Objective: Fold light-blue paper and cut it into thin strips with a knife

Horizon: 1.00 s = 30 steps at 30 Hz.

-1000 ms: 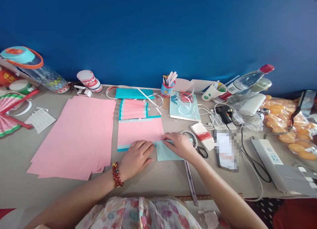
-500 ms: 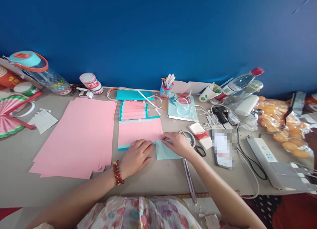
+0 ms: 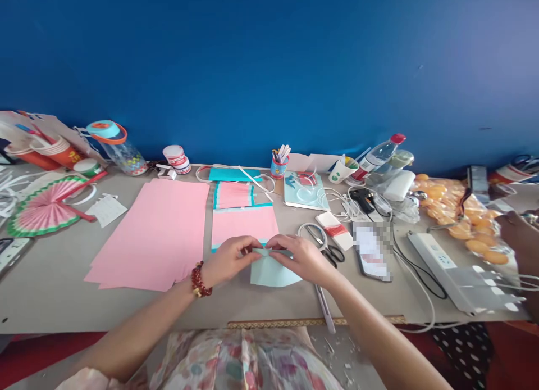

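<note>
A sheet of pale blue paper (image 3: 273, 273) is held by its far edge between both hands, its near part hanging toward me. My left hand (image 3: 231, 259), with a red bead bracelet at the wrist, pinches that edge between thumb and fingers. My right hand (image 3: 301, 258) grips the same edge just to the right, fingertips close to the left ones. Directly beyond lies a pink sheet (image 3: 244, 224) with blue borders, its near edge partly hidden by my hands. Behind it rests a pleated pink strip (image 3: 233, 195) with blue edges.
Left of my hands lies a stack of pink paper (image 3: 151, 235). Scissors (image 3: 334, 255), a tape roll (image 3: 301, 228), a utility knife (image 3: 324, 311) and a phone (image 3: 373, 249) lie to the right. A power strip (image 3: 438, 266) is further right, near another person's arm (image 3: 522, 244).
Both hands have come together at the pale blue sheet's far edge and lifted it off the table. Before, the left hand lay flat beside it. The view has shifted slightly.
</note>
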Each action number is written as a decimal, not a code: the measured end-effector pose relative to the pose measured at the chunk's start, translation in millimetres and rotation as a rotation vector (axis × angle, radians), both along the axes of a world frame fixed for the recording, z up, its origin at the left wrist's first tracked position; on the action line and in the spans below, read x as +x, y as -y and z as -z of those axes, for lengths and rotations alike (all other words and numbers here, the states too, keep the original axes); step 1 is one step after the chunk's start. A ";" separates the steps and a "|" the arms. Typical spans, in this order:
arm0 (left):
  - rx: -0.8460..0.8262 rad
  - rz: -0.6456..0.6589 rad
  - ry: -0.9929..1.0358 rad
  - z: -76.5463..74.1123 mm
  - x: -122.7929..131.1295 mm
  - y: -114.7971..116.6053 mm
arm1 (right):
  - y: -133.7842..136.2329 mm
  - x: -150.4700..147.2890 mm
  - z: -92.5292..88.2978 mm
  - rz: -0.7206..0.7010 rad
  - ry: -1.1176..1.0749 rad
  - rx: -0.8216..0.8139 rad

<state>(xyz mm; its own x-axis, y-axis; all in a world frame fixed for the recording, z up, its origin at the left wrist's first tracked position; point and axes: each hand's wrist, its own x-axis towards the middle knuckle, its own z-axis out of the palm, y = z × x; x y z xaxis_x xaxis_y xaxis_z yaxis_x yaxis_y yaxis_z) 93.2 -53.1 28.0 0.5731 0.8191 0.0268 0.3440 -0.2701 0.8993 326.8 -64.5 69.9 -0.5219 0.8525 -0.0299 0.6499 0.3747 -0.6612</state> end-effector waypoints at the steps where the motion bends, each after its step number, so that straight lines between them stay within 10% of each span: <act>1: -0.048 -0.006 0.001 -3.5 -3.3 2.3 | 4.3 -1.0 -2.1 0.005 -0.036 -0.026; 13: -0.059 -0.211 -0.077 -0.8 -64.6 24.3 | 36.9 5.6 18.4 0.159 -0.161 -0.169; 23: 0.764 -0.078 -0.403 -17.5 -48.7 35.4 | 49.0 -27.2 34.9 0.140 -0.197 0.291; 30: 1.024 -0.163 -0.389 11.1 -49.8 56.4 | 67.6 -29.1 66.0 0.118 0.049 0.808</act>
<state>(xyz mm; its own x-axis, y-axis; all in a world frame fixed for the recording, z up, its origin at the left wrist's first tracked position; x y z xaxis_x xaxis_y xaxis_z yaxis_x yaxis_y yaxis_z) 43.4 -109.5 16.9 0.5766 0.5790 0.5764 0.6536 -0.7503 0.0997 297.7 -132.1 4.0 -0.4414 0.6702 0.5966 0.7363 0.6506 -0.1860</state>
